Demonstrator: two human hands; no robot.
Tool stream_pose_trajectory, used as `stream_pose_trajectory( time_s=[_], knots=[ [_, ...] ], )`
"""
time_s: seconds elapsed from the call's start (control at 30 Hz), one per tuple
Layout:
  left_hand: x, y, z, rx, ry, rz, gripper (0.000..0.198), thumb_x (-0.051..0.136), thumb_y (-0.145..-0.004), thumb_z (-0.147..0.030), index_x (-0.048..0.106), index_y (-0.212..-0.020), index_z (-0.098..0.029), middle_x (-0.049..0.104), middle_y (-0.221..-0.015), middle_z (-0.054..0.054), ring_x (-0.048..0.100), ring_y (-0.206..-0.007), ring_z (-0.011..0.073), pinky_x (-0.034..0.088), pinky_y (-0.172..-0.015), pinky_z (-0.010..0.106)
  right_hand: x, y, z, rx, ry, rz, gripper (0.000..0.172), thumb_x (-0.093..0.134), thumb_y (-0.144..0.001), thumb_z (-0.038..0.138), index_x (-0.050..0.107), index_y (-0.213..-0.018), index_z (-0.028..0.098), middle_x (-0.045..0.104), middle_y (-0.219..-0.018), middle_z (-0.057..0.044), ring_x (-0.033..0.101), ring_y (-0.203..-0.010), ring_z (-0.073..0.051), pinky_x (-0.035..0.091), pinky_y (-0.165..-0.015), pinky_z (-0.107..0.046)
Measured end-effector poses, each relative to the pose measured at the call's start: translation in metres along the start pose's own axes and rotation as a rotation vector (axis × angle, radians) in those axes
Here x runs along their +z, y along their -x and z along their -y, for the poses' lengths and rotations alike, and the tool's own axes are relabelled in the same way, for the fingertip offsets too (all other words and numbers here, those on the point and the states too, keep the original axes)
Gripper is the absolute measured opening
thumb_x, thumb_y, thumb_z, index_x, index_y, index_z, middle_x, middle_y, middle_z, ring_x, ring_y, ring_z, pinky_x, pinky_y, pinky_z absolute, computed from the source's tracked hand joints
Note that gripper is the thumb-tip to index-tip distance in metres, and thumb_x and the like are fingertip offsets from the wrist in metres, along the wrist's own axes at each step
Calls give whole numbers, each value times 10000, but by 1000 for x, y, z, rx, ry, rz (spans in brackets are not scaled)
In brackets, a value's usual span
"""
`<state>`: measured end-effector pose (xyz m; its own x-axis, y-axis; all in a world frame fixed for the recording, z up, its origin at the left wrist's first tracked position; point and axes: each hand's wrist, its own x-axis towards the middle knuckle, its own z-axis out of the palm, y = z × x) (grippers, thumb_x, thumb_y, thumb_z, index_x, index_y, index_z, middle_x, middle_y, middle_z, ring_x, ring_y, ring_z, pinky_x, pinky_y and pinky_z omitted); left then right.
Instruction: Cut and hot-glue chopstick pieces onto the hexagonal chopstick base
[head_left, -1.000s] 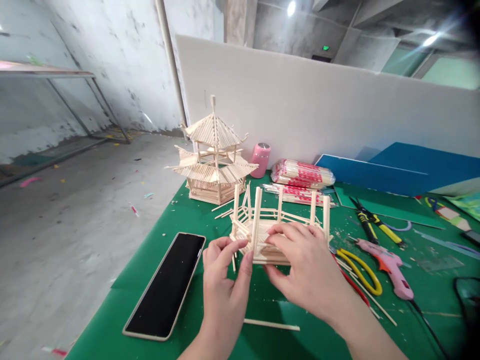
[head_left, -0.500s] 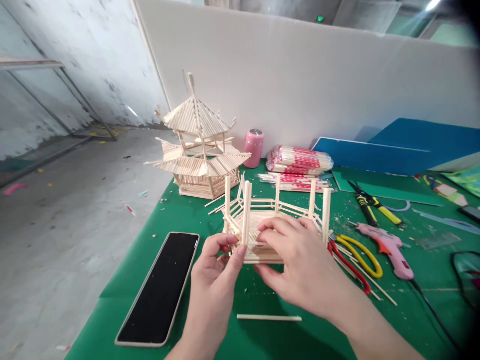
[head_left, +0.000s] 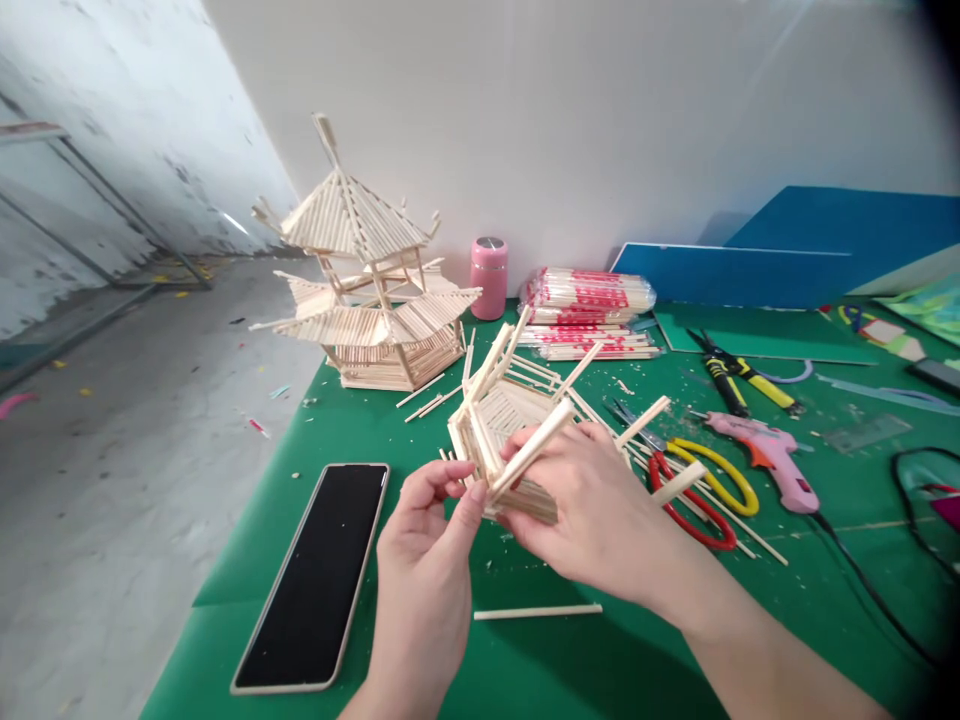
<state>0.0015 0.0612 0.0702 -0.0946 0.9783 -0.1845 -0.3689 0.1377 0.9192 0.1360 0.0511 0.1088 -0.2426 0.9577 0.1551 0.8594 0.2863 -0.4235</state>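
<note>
A partly walled pavilion model of wooden sticks, with upright posts at its corners, is tilted between my hands. My left hand pinches its near left corner beside a thick post, thumb and fingertips closed. My right hand grips the near side, fingers inside over the low wall and thumb below; some of its fingertips are hidden. One loose stick lies on the green tabletop just in front of my hands.
Behind, a roofed stick pavilion stands left of a pink flask and bagged sticks. On the right lie red-and-yellow-handled scissors, yellow-black pliers and a pink glue gun with its cord. A phone lies left.
The stick model has gone from level to tilted, its posts now leaning right and toward me. Both hands keep hold of it. The camera view has dipped a little.
</note>
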Motion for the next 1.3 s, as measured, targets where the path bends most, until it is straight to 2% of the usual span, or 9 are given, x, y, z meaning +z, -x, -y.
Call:
stream_pose_trajectory(
  time_s=[0.1, 0.17, 0.4, 0.6, 1.0, 1.17, 1.3],
  knots=[
    [2, 0, -1, -109, 62, 54, 257, 739, -617, -188, 629, -847, -153, 567, -732, -4, 551, -712, 101, 467, -684, 206, 0, 1, -2, 6, -39, 6, 80, 559, -775, 284, 627, -802, 251, 622, -902, 21, 520, -915, -195, 312, -768, -354],
    [4, -1, -2, -123, 77, 53, 282, 745, -609, -183, 622, -861, -157, 557, -731, -12, 541, -702, 89, 463, -675, 191, -1, 2, -3, 12, -75, 3, 73, 560, -777, 272, 622, -808, 249, 620, -893, 22, 523, -913, -190, 325, -756, -343],
    [7, -1, 1, -45, 42, 109, 318, 749, -608, -167, 607, -892, -166, 567, -911, 21, 538, -827, 111, 459, -731, 203, -1, 8, -10, 36, -275, -48, 108, 556, -816, 207, 621, -894, 246, 625, -956, 27, 552, -933, -142, 366, -788, -301],
    [8, 0, 8, 19, -5, 141, 292, 731, -638, -168, 593, -895, -177, 524, -1039, 40, 520, -964, 154, 442, -821, 257, 1, 11, -12, 47, -339, -78, 126, 523, -838, 179, 633, -880, 226, 639, -974, 9, 565, -924, -144, 391, -800, -299],
    [7, 1, 10, 52, -51, 135, 201, 718, -658, -186, 629, -838, -194, 512, -1035, 13, 508, -1001, 141, 433, -840, 216, 3, 11, -13, 11, -372, -129, 153, 508, -842, 156, 651, -863, 208, 640, -940, 0, 568, -889, -137, 413, -770, -286],
    [7, 2, 9, 46, -81, 118, 134, 720, -662, -207, 664, -784, -199, 510, -1039, 12, 450, -1109, 176, 412, -888, 230, 3, 10, -13, 2, -383, -139, 172, 519, -841, 152, 665, -890, 229, 644, -930, 4, 569, -887, -133, 413, -772, -289],
    [7, 1, 9, 38, -85, 107, 130, 723, -660, -225, 675, -778, -199, 510, -1057, 21, 448, -1123, 195, 425, -877, 247, 5, 11, -13, 5, -380, -161, 195, 535, -836, 158, 664, -943, 257, 647, -930, 11, 574, -886, -133, 415, -768, -286]
  ],
)
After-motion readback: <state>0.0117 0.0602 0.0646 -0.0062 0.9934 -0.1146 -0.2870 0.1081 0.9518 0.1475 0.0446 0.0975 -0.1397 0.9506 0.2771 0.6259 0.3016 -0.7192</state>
